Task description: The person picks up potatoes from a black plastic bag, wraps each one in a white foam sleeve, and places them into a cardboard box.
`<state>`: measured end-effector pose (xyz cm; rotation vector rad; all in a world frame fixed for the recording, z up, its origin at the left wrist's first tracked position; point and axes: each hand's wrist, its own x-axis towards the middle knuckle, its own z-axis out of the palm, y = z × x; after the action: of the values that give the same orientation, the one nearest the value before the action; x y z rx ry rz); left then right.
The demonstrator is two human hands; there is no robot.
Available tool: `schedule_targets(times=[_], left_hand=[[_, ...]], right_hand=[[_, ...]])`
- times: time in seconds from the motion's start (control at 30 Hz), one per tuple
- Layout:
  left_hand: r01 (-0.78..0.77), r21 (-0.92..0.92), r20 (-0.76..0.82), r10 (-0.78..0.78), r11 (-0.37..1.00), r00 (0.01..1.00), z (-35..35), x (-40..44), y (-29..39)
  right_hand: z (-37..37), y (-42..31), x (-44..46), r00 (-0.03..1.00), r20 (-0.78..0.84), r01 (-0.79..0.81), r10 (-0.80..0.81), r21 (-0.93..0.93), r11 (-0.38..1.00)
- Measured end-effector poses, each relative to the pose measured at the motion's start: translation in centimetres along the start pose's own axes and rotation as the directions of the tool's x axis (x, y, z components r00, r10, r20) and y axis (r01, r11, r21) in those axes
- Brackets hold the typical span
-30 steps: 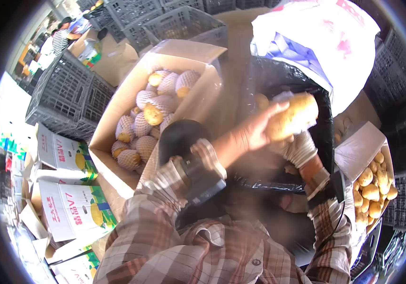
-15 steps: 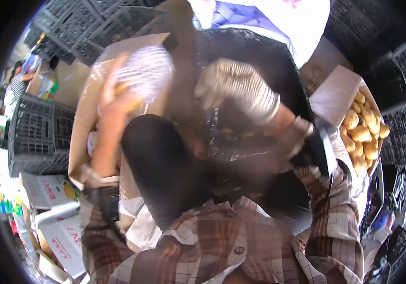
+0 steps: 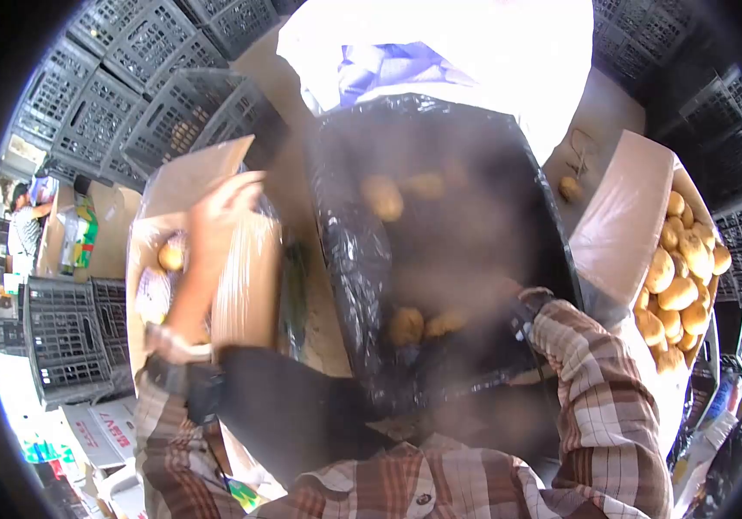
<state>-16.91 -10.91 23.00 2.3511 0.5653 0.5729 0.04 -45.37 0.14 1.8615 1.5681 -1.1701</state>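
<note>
My left hand (image 3: 220, 208) is over the near side of the left cardboard box (image 3: 246, 285), fingers stretched out and nothing visible in them. Potatoes in white foam nets (image 3: 154, 294) lie in that box, partly hidden by my forearm. At centre stands a container lined with black plastic (image 3: 349, 251). Several bare potatoes (image 3: 383, 199) are inside it. My right hand (image 3: 492, 281) reaches into this container, smeared by motion; its fingers and anything they hold cannot be made out.
A cardboard box of bare potatoes (image 3: 678, 294) stands at the right. Behind the container is a large white bag (image 3: 509, 60). Dark plastic crates (image 3: 64, 320) are stacked left and behind. Another person (image 3: 25, 229) is at the far left. Printed cartons (image 3: 103, 432) lie lower left.
The netted potato has left my left hand, whose fingers have opened over the left box. My right hand has moved lower and deeper into the black-lined container. The camera view has shifted.
</note>
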Motion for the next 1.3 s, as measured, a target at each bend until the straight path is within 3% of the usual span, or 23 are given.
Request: schedule_targets(times=[0.03,0.1,0.2,0.27,0.3,0.37,0.5,0.57,0.7,0.77,0.83,0.87,0.9,0.93,0.97,1.03,1.1,1.13,1.17,1.23,1.27,1.3], left_hand=[[-0.068,0.08,0.082,0.061,0.994,0.995,2.3,2.1,1.2],[-0.346,0.094,0.068,0.341,0.933,0.938,6.9,6.3,2.5],[-0.487,0.208,0.06,0.486,0.848,0.872,12.4,13.5,1.5],[-0.208,0.369,0.013,0.219,0.906,0.976,14.5,17.3,1.8],[-0.217,0.369,0.017,0.227,0.904,0.974,15.4,19.1,1.5],[0.046,0.494,-0.214,0.071,0.868,0.974,17.5,22.3,0.1],[0.132,0.348,-0.294,-0.026,0.928,0.956,20.3,26.3,-2.0],[0.253,0.349,-0.179,-0.2,0.902,0.963,20.7,26.6,-1.4],[0.032,0.387,-0.149,0.028,0.922,0.988,19.3,24.4,-1.8],[-0.055,0.033,-0.171,0.06,0.998,0.983,16.7,21.3,-0.8],[0.051,-0.048,-0.072,-0.055,0.998,0.996,12.9,16.6,2.3],[0.055,-0.043,-0.08,-0.058,0.998,0.995,12.0,15.1,1.5],[-0.198,0.307,-0.08,0.232,0.931,0.969,11.1,13.5,0.0],[-0.396,0.607,0.026,0.48,0.689,0.877,10.1,11.6,-0.9],[-0.386,0.654,0.178,0.364,0.65,0.914,9.2,8.9,0.5],[-0.45,0.605,0.255,0.375,0.658,0.891,8.4,4.9,1.5],[-0.524,0.4,0.252,0.459,0.752,0.852,8.8,2.9,0.0],[0.197,0.11,0.429,-0.226,0.974,0.875,6.9,1.1,6.3],[0.285,-0.095,0.467,-0.21,0.954,0.859,6.6,0.2,6.4],[0.401,-0.481,0.371,-0.234,0.779,0.899,7.2,-1.1,6.7],[0.372,-0.561,0.301,-0.237,0.74,0.924,7.2,-1.5,6.8],[0.337,-0.635,0.231,-0.245,0.695,0.941,7.2,-1.9,6.8]], right_hand=[[0.0,0.1,0.6,1.0,0.022,0.017,-0.017,0.011,1.0],[0.1,0.6,1.5,0.997,0.064,0.031,-0.034,0.043,0.999],[-0.1,1.7,2.7,0.992,0.105,0.054,-0.064,0.093,0.994],[-0.4,2.3,3.3,0.989,0.117,0.073,-0.088,0.128,0.989],[-0.4,2.5,3.6,0.988,0.124,0.078,-0.096,0.142,0.987],[-0.4,2.9,3.8,0.986,0.123,0.093,-0.115,0.172,0.981],[-0.9,3.5,3.7,0.987,0.108,0.094,-0.12,0.218,0.971],[-1.9,3.7,3.2,0.99,0.097,0.075,-0.1,0.229,0.971],[-5.0,3.6,1.6,0.998,0.052,0.026,-0.04,0.254,0.967],[-7.2,2.9,-0.1,0.999,-0.006,-0.039,0.042,0.295,0.955],[-10.2,2.7,-2.1,0.923,-0.233,-0.083,0.305,0.654,0.752],[-7.5,4.3,3.1,0.837,-0.481,0.134,0.26,0.642,0.755],[-5.0,5.7,8.1,0.686,-0.694,0.341,0.218,0.571,0.746],[-7.9,4.0,3.7,0.695,-0.646,0.348,0.316,0.686,0.639],[-11.6,1.7,-1.7,0.709,-0.578,0.348,0.405,0.785,0.512],[-13.7,-0.1,-4.3,0.652,-0.644,0.554,0.399,0.765,0.329],[-14.7,-0.2,-3.9,0.609,-0.733,0.717,0.304,0.672,0.183],[-16.1,-1.6,-6.8,0.636,-0.687,0.621,0.351,0.726,0.296],[-15.9,-1.9,-7.3,0.564,-0.733,0.687,0.381,0.672,0.275],[-15.5,-3.1,-9.2,0.527,-0.724,0.802,0.445,0.598,0.022],[-15.1,-3.7,-10.3,0.554,-0.701,0.811,0.45,0.575,-0.102],[-14.8,-4.5,-11.3,0.55,-0.707,0.813,0.445,0.576,-0.091]])
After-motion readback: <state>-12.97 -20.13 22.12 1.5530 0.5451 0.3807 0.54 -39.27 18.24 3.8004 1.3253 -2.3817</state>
